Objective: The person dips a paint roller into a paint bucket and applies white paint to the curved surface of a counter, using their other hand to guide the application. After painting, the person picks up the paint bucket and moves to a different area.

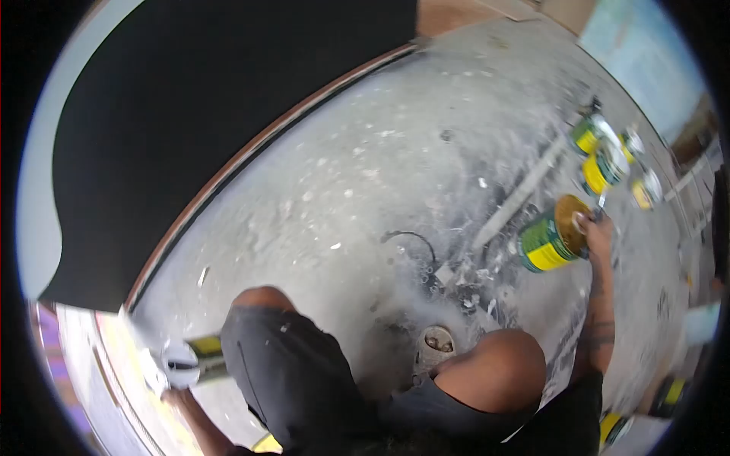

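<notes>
Squatting over a paint-spattered grey floor (pixel 365 197), the person shows both knees in the lower middle of the frame, dark shorts (pixel 289 365) covering the thighs. The right hand (pixel 597 232) at the right of the frame rests on the top rim of a green and yellow paint can (pixel 544 243), which is tilted so its golden lid faces the camera; the fingers press against the lid edge, and something thin may be pinched in them, though that cannot be told for sure. The left hand (pixel 171 384) at the lower left is closed around a white-topped tin (pixel 190 361) with a yellow label, held just above the floor near the wall. A cluster of smaller green and yellow cans (pixel 604 156) stands in the upper right, well apart from the tilted can. A black panel (pixel 190 114) fills the upper left. A small round container (pixel 435 343) sits between the knees
</notes>
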A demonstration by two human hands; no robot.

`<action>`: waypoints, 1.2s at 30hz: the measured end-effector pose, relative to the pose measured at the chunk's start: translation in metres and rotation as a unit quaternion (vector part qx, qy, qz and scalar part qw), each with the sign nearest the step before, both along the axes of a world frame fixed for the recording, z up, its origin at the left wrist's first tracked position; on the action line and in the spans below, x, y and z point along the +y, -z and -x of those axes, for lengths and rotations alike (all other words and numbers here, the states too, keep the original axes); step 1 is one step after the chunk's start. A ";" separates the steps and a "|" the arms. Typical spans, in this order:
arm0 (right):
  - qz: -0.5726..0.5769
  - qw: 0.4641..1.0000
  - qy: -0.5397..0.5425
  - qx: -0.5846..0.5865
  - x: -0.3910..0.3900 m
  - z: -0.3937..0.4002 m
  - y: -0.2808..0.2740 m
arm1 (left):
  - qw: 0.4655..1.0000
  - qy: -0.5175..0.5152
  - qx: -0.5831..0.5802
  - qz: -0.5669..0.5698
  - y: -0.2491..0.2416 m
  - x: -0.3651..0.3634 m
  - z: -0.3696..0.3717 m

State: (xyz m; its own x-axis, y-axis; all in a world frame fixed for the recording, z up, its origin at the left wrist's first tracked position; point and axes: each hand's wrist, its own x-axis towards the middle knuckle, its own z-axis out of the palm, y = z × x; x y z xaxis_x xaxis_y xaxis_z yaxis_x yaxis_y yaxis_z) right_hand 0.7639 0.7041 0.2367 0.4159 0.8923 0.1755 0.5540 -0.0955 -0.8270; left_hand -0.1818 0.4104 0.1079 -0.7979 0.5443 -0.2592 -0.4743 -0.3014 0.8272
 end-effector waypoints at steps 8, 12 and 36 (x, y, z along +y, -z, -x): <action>-0.021 0.998 -0.010 0.059 0.044 -0.065 0.002 | 0.997 -0.067 0.036 -0.004 -0.035 0.027 -0.034; -0.009 0.997 0.007 0.072 0.076 -0.096 -0.002 | 0.993 -0.105 0.049 -0.003 -0.057 0.039 -0.047; 0.002 0.998 -0.056 -0.011 0.138 -0.229 0.095 | 0.935 -0.346 -0.041 -0.068 -0.123 0.140 -0.143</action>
State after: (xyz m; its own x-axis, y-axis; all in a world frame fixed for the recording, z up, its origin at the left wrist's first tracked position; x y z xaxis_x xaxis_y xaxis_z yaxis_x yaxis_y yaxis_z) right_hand 0.9924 0.8417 0.1417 0.3100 0.9336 0.1795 0.5792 -0.0357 -0.8144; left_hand -0.0390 0.5507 0.2308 -0.9515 -0.0613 -0.3014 -0.1880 -0.6597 0.7277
